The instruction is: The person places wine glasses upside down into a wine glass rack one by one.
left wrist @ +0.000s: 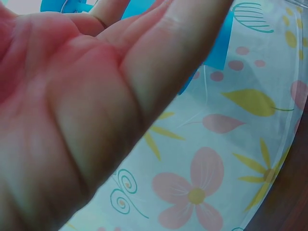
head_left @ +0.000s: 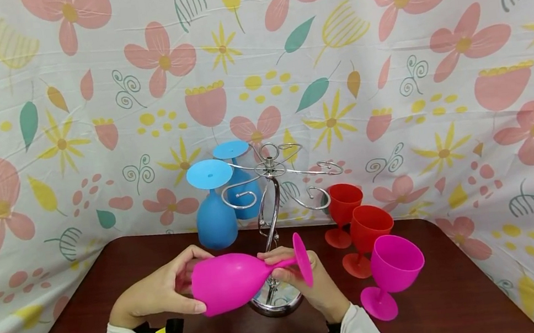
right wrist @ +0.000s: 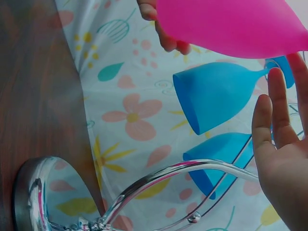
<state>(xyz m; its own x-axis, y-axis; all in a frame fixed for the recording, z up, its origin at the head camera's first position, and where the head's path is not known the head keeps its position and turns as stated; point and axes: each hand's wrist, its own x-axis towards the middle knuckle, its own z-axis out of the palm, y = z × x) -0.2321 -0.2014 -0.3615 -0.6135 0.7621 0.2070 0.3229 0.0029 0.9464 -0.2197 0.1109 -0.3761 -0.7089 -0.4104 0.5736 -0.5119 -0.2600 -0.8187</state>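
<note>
A bright pink goblet [head_left: 231, 283] lies sideways in the air, its foot to the right, in front of a silver wire rack [head_left: 273, 215]. My left hand [head_left: 159, 291] holds its bowl near the rim, thumb below. The fingers of my right hand [head_left: 312, 286] pinch its stem close to the foot. In the right wrist view, the pink bowl [right wrist: 231, 26] passes above two blue goblets. The left wrist view shows mostly the palm of the left hand [left wrist: 91, 106]; the pink goblet is out of sight there.
Two blue goblets, a nearer one [head_left: 216, 220] and a farther one [head_left: 246, 188], hang upside down on the rack's left loops. Two red goblets [head_left: 345, 201] and another pink goblet [head_left: 398, 264] stand upright at right on the dark table [head_left: 89, 305]. A flowered cloth [head_left: 253, 51] hangs behind.
</note>
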